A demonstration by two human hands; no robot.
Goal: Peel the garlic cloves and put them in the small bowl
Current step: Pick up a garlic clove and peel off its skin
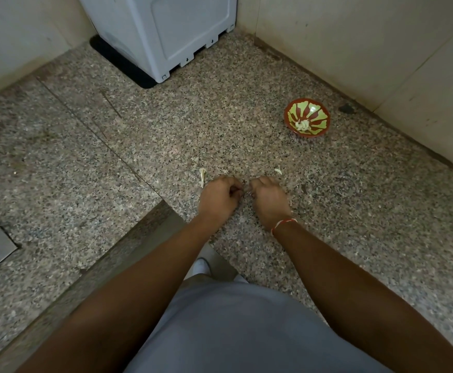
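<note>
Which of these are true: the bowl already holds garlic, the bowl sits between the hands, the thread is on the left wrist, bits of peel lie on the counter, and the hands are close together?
1. The bowl already holds garlic. True.
2. The bowl sits between the hands. False: it stands apart, farther back and to the right, near the wall.
3. The thread is on the left wrist. False: it is on the right wrist.
4. Bits of peel lie on the counter. True.
5. The left hand and right hand are close together. True: fingers curled, what they pinch is hidden.
</note>
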